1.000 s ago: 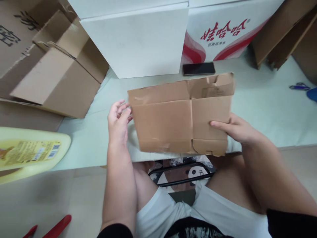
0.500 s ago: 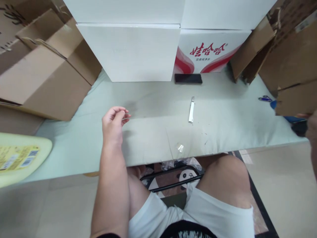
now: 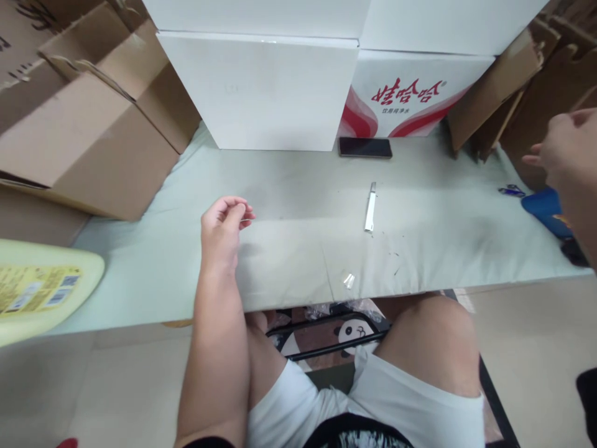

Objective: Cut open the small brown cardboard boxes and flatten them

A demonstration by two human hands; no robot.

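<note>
My left hand (image 3: 228, 214) hovers at the left of the cloth-covered table, its fingers loosely curled and the thumb pressed to them. I see nothing held in it. At the right edge my right hand (image 3: 562, 146) is raised near folded brown cardboard (image 3: 494, 93), with some fingers stretched out and nothing visible in it; part of it is cut off. A white box cutter (image 3: 370, 208) lies between the hands, its tip pointing away from me. Nearer the front edge is a small clear piece of plastic or tape (image 3: 349, 280).
White boxes (image 3: 275, 93) are stacked along the back, with a black phone (image 3: 365, 147) before them. Brown cartons (image 3: 116, 149) stand at the left, near a pale yellow bottle (image 3: 46, 289). A blue object (image 3: 543, 211) and a small blue-handled item (image 3: 512, 191) lie at the right.
My right hand has moved up and inward, and the cardboard piece it had at the right edge is gone from it, uncovering the blue object. The view has shifted slightly; my left hand keeps its pose.
</note>
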